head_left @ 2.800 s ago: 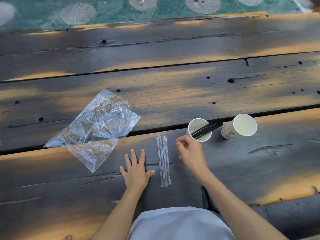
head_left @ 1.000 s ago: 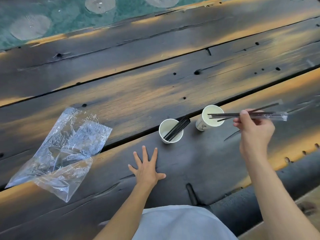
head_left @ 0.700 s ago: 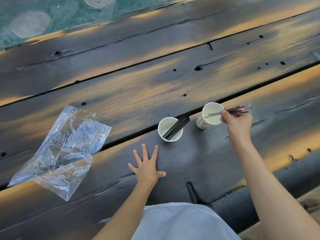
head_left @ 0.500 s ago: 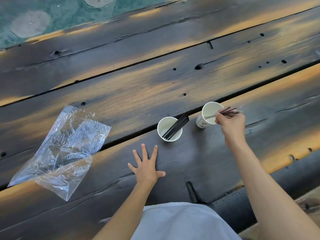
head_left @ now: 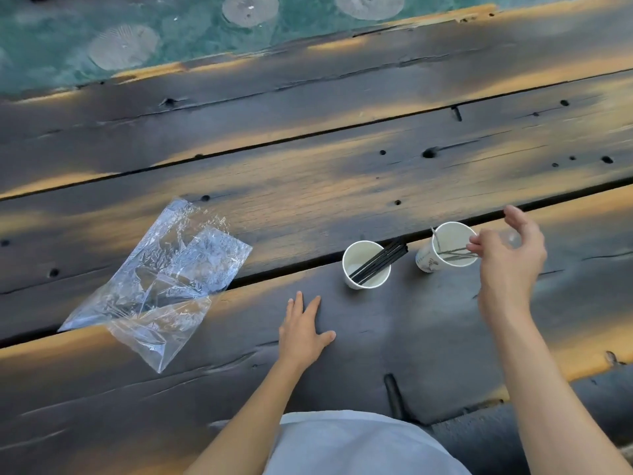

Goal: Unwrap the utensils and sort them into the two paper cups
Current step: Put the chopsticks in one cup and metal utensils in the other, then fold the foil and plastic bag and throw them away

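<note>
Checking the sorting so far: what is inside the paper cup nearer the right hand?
Thin wrapped sticks lie across the inside of the right cup, tips near the right hand. Motion blur hides their count and type; the cup's bottom beneath them is unclear.

— What do we see of ourselves here?
— Our left hand (head_left: 303, 332) and right hand (head_left: 510, 258), both bare, forearms unsleeved, and our pale grey-white garment (head_left: 356, 443) below.
</note>
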